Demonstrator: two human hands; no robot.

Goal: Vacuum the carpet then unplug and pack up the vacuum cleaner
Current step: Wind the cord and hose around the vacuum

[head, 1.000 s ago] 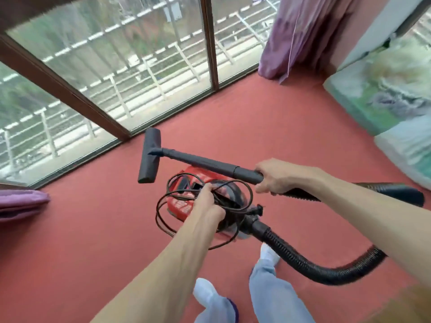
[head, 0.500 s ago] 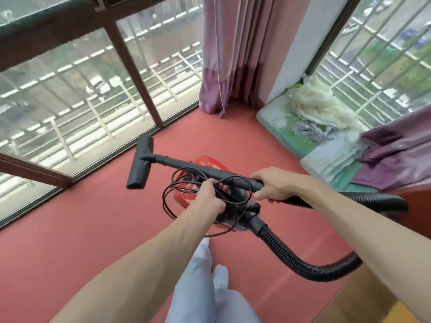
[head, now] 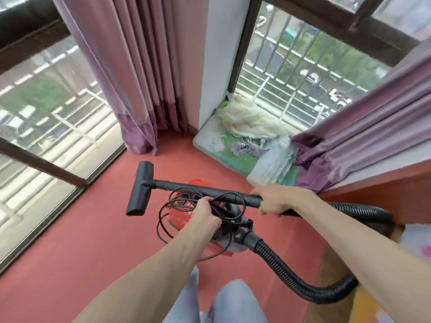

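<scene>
The vacuum [head: 178, 220] has a small red, partly see-through body with a dark top. It hangs under the left hand [head: 206, 214], over the red carpet [head: 93, 241] towards its far corner, where two windows meet. Whether it touches the carpet cannot be told.

The black cord [head: 177, 207] is gathered in loose loops on top of the body. The left fingers are clenched round the bundle, and several loops droop free on the left side.

A ribbed black hose [head: 279, 266] leaves the body's near end, sags low to the right and climbs back behind the right forearm. It joins a straight black wand [head: 198, 188], which lies level above the body and ends at the left in a flat nozzle [head: 140, 188] set crosswise.

The right hand [head: 275, 201] grasps the wand at its hose end, knuckles up and fingers wrapped under.

At the carpet's far right edge lies a green pad [head: 235, 159] bearing crumpled cream cloth [head: 247, 122] and grey rags (all rather blurred). A mauve curtain [head: 140, 78] hangs down to the corner.
</scene>
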